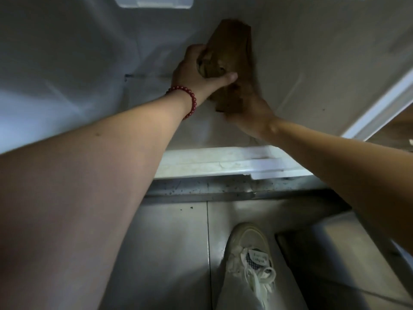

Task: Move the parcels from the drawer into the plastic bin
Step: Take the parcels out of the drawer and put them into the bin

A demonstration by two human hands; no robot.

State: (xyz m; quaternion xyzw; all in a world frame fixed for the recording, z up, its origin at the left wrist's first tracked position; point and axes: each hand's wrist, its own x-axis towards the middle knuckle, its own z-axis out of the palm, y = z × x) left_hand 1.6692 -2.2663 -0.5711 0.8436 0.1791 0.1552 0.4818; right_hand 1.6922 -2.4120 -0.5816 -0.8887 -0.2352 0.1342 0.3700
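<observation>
Two hands on brown paper-wrapped parcel [232, 48]: left hand [199, 72] fingers [194, 52] curl round its end; right hand [250, 113] blurred, grip unclear. Likely light, stiffish.

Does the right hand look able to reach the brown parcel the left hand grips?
Probably yes: the right hand touches the near end of the brown parcel, below the left hand; nothing lies between.

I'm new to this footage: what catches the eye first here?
A brown parcel sits at upper centre, inside a white container, with both hands on it. The left hand, with a red bead bracelet on its wrist, grips it; the right hand is blurred beneath it. A white sneaker shows at the bottom.
</observation>
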